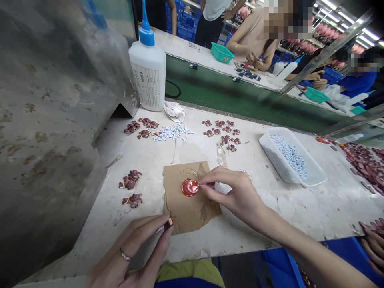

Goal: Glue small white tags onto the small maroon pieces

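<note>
My left hand [136, 244], with a ring on one finger, pinches a small dark brown piece [170, 222] with a tan patch near the front left of the cardboard. A bit of white shows beside it. My right hand [237, 190] is closed in a pinch at the rim of a small round red cap [190, 187] with shiny contents. Whatever lies between those fingertips is too small to make out. Under the cap is a torn piece of brown cardboard [183, 216]. Left of it sit two small clusters of brown moulded pieces [132, 180].
At the back stand a white glue bottle [148, 76] and crumpled tissue [174, 112]. Blue-white chips lie in a pile [172, 132] and in a clear tub [300, 180]. More brown pieces [222, 124] are behind. A metal housing [54, 120] borders the left; a co-worker's hand [373, 248] is at right.
</note>
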A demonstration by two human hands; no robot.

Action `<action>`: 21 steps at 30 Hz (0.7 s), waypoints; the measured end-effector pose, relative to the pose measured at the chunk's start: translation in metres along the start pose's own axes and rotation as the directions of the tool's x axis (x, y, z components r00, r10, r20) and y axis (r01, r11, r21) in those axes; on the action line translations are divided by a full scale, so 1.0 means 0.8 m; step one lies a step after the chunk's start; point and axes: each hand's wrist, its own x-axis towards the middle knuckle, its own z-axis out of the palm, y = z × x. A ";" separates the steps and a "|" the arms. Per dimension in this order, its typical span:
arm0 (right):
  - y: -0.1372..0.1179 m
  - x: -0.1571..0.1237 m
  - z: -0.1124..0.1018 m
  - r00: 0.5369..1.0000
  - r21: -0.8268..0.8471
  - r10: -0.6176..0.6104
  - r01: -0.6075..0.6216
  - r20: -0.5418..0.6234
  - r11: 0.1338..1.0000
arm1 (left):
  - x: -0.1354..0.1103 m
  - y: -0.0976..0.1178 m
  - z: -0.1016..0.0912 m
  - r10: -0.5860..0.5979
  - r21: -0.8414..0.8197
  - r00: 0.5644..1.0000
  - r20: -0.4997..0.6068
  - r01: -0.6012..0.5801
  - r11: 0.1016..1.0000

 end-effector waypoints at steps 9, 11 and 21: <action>-0.002 0.001 -0.002 1.000 0.044 -0.005 0.005 0.002 0.999 | -0.001 0.007 0.007 -0.084 -0.096 0.996 0.012 0.085 0.992; -0.002 0.001 -0.002 1.000 0.036 -0.013 0.013 0.003 0.999 | -0.001 0.008 0.008 -0.087 -0.105 0.996 0.010 0.087 0.991; -0.027 -0.020 0.005 0.997 0.290 -0.004 0.027 -0.077 0.957 | 0.000 0.010 0.013 -0.044 -0.236 0.998 0.052 0.055 0.970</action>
